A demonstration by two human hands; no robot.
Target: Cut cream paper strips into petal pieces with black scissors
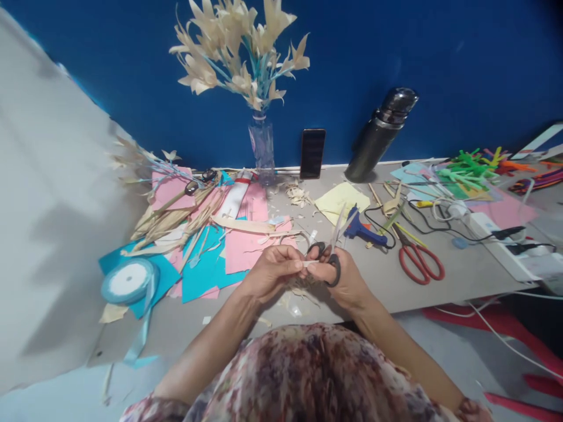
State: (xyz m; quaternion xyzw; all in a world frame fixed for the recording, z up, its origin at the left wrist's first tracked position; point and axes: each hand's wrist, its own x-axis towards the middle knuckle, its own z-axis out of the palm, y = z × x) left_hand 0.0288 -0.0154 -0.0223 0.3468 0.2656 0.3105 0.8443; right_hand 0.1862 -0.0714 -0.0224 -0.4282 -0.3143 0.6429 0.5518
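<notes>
At the table's near edge, my left hand [277,268] pinches a small pale strip [311,263] between thumb and fingers. My right hand [343,280] meets it from the other side, its thumb against the strip's other end. Black-handled scissors [335,269] hang on the fingers of my right hand, blades pointing up and away from me. What the strip is made of is too small to tell. Dry, pale scraps [303,287] lie below my hands. A blue glue gun [365,228] rests just beyond the scissors.
Red-handled scissors [420,264] and a white power strip [501,246] lie to the right. A ribbon roll [129,281], blue sheets [211,264] and dried husks [162,225] cover the left. At the back stand a flower-filled bottle [261,149], a phone [312,153] and a dark flask [378,138].
</notes>
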